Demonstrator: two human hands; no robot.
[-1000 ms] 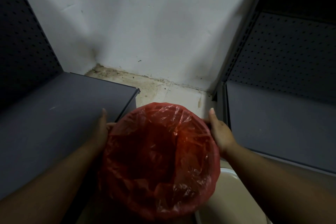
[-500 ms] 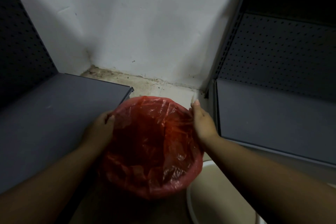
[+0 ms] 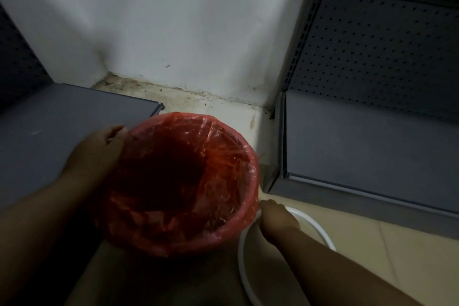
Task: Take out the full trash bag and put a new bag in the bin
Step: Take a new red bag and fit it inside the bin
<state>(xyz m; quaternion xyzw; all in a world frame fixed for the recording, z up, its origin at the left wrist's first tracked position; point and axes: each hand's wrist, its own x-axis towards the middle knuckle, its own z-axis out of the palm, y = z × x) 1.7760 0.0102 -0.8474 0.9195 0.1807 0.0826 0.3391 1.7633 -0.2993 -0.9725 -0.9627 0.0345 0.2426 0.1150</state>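
Note:
A round bin lined with a red plastic bag (image 3: pixel 223 181) stands on the floor between two grey shelf bases. The bag's edge is folded over the bin's rim, and its inside is dark and crumpled. My left hand (image 3: pixel 99 154) grips the bin's left rim over the bag, fingers curled at the top edge. My right hand (image 3: pixel 275 221) is off the bin, low at its right side. Its fingers curl down over the left edge of a white ring (image 3: pixel 320 226) lying on the floor. The bin's outer wall is hidden under the bag.
A grey shelf base (image 3: pixel 62 126) lies close on the left and another grey shelf base (image 3: pixel 360 146) on the right, both with perforated back panels. A stained white wall (image 3: pixel 186 32) closes the corner behind. Beige floor tiles (image 3: pixel 397 268) extend to the lower right.
The bin has come to rest lower in the gap between the shelves. My right hand left the bin's right rim and dropped to the white ring. My left hand stayed on the left rim.

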